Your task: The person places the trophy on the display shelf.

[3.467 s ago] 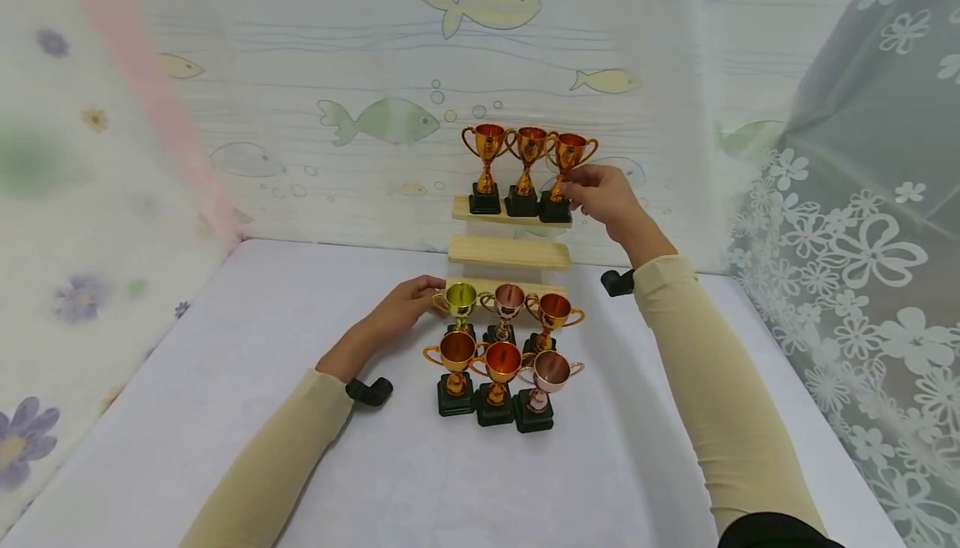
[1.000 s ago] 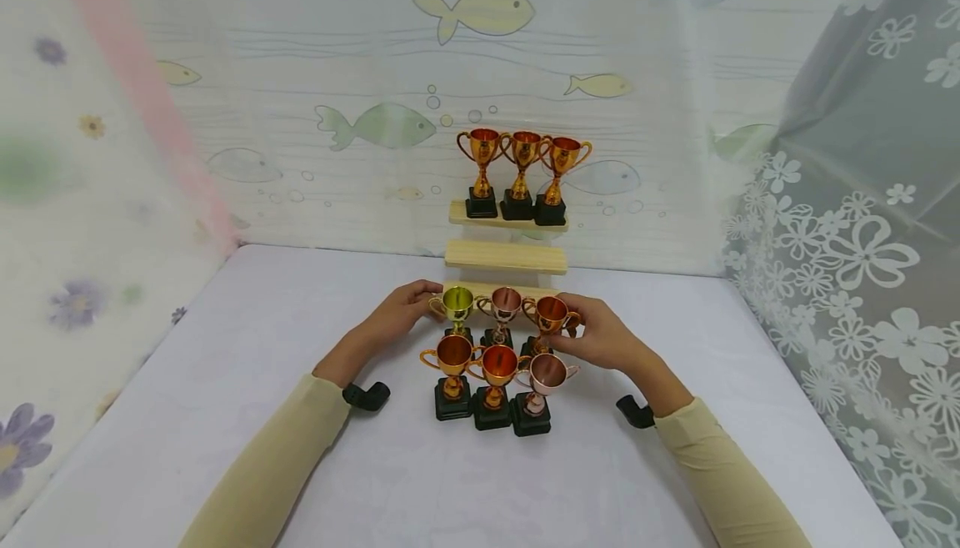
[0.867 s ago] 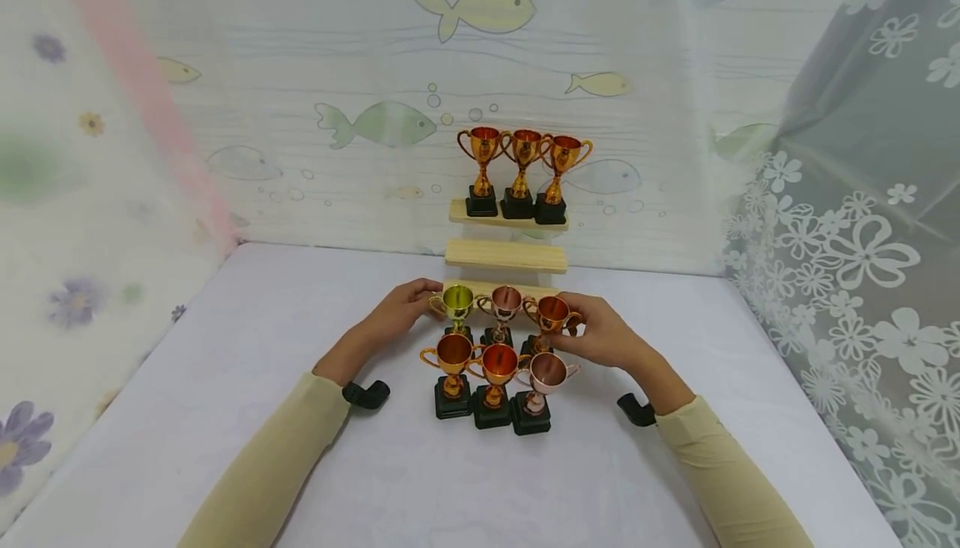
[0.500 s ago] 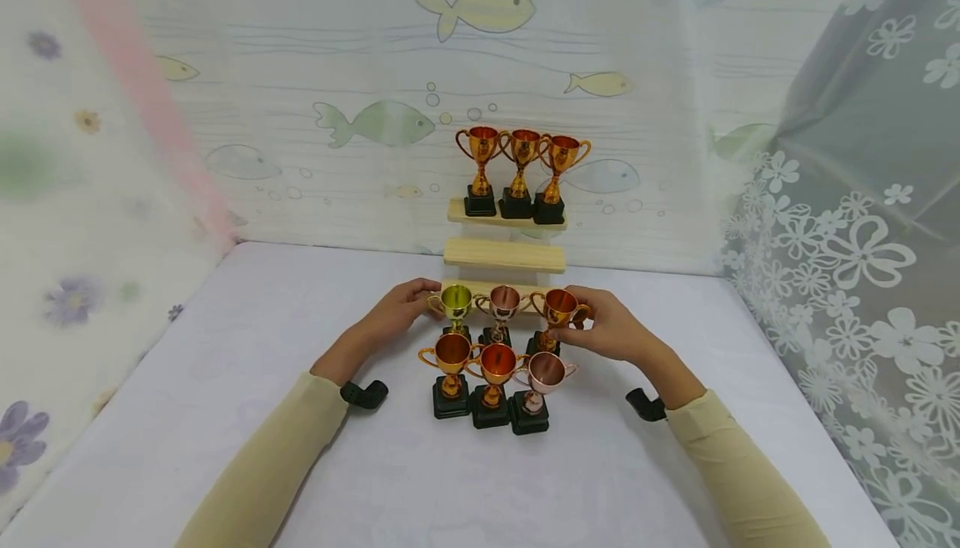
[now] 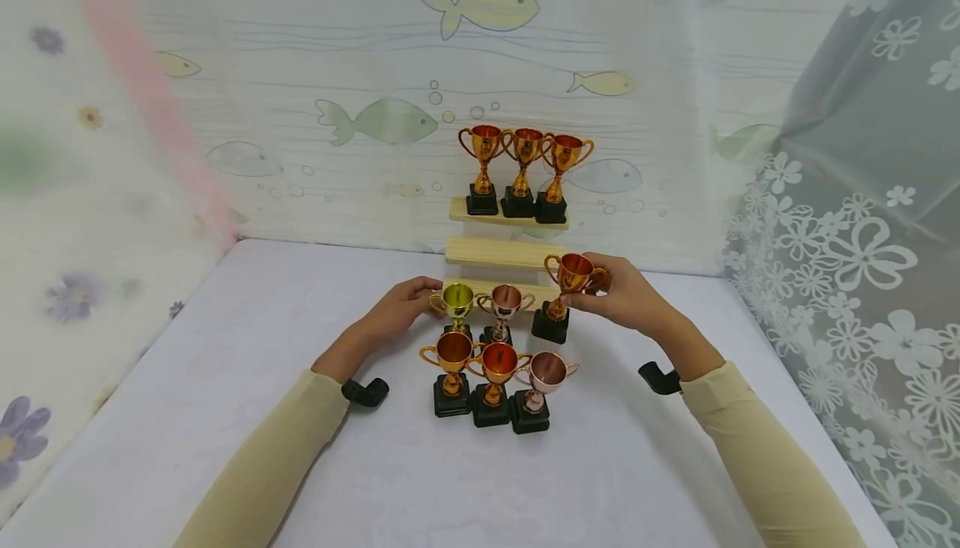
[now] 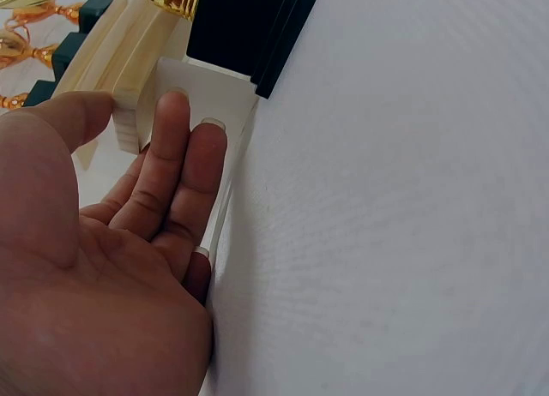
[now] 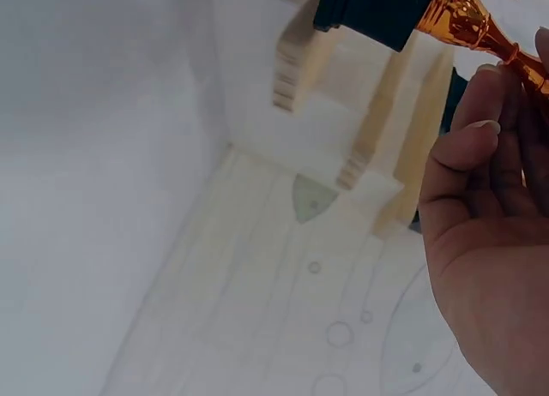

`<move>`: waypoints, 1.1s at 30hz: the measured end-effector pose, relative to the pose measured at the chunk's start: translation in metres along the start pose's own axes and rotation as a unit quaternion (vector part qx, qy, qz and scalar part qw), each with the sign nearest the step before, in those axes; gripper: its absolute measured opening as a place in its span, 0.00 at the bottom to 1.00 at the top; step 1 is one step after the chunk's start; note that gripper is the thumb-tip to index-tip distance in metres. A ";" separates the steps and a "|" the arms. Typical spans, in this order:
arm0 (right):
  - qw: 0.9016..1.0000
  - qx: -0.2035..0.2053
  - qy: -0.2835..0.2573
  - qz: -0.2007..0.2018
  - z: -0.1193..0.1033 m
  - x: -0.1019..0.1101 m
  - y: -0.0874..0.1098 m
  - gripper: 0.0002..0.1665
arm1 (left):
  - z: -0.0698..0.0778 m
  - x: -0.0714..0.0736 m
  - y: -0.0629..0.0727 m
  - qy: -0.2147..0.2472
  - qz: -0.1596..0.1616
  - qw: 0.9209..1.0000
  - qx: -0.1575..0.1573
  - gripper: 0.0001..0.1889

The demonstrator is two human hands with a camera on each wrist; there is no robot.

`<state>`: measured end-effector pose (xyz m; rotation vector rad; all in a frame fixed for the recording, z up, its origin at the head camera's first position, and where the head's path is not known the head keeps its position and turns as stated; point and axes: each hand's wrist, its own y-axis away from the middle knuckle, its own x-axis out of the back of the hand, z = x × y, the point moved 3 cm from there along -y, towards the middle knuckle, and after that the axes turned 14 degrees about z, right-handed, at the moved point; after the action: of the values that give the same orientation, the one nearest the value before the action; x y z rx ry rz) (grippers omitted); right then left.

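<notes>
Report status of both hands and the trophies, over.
Right hand holding orange trophy by stem. Left hand touching wooden rack. Possibly in the way: back-row pink trophy.

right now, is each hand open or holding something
Left hand: open, touching the wooden shelf stand.
Right hand: holding an orange trophy by its stem.

On the white table [image 5: 420,481] we see a yellow cup [image 5: 458,301] beside a pink cup [image 5: 506,302], with two orange cups [image 5: 453,354] and a second pink cup [image 5: 547,373] in front. Just behind, we find a wooden stand [image 5: 506,253], three copper cups [image 5: 527,148] lined up on its top step [image 5: 459,213].
</notes>
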<state>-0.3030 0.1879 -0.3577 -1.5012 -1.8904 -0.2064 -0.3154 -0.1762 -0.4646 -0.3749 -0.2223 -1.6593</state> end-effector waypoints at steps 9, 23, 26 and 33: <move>1.000 0.009 -0.005 0.017 -0.022 0.009 -0.025 0.24 | 0.000 0.001 0.001 -0.003 -0.001 1.000 -0.007 0.23; 0.999 -0.004 -0.036 0.018 -0.049 -0.001 -0.066 0.26 | 0.002 0.000 0.002 -0.002 -0.001 1.000 -0.002 0.23; 0.999 -0.007 -0.037 0.015 -0.053 -0.005 -0.075 0.25 | 0.002 0.000 0.002 0.002 -0.002 1.000 -0.002 0.23; 0.998 -0.010 -0.057 0.022 -0.060 -0.012 -0.095 0.27 | 0.002 0.001 0.002 -0.007 0.001 1.000 0.000 0.23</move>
<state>-0.3626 0.1172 -0.2928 -1.5957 -1.9474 -0.1214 -0.3135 -0.1768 -0.4623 -0.3866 -0.2325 -1.6557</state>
